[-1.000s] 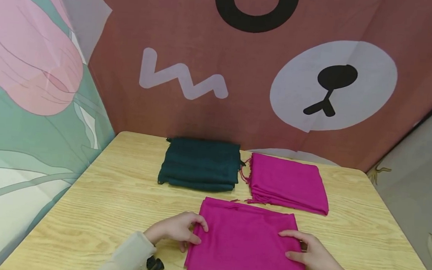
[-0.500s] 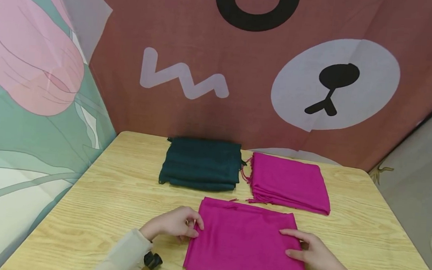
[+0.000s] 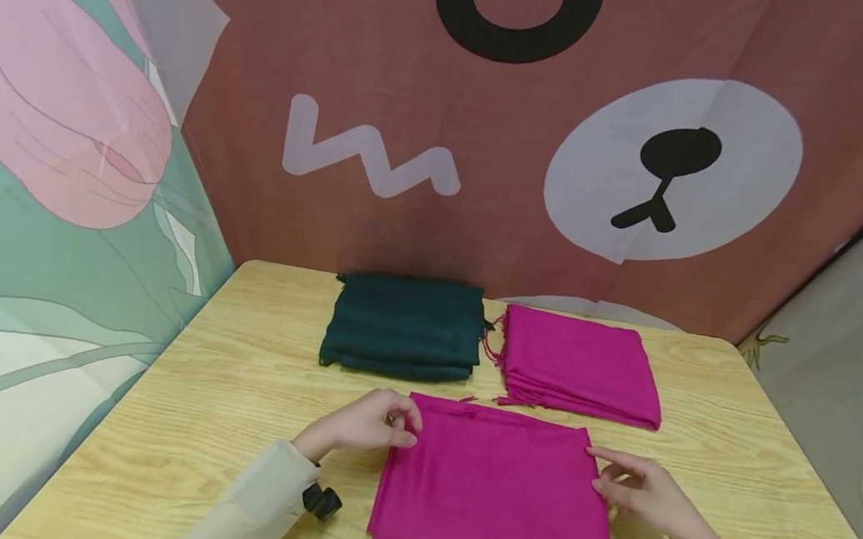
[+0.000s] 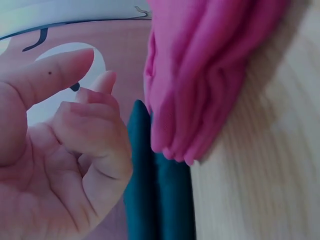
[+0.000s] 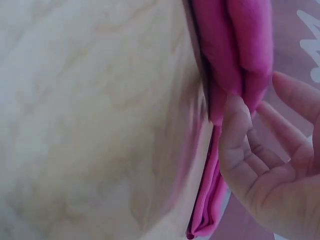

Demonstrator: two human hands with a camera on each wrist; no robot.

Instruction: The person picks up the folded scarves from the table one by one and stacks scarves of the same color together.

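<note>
Where the wooden counter (image 3: pixel 228 389) meets its near edge lies one folded magenta scarf (image 3: pixel 491 487), flat, several layers thick. Left hand (image 3: pixel 368 424): fingers loosely curled, at the scarf's far-left corner, gripping nothing that shows. Right hand (image 3: pixel 642 489): fingers relaxed, fingertips against the scarf's right edge, not grasping. Behind it, near the backdrop: one folded dark green scarf (image 3: pixel 401 327) and, just beside it on the right, a second folded magenta scarf (image 3: pixel 578 367), fringed.
</note>
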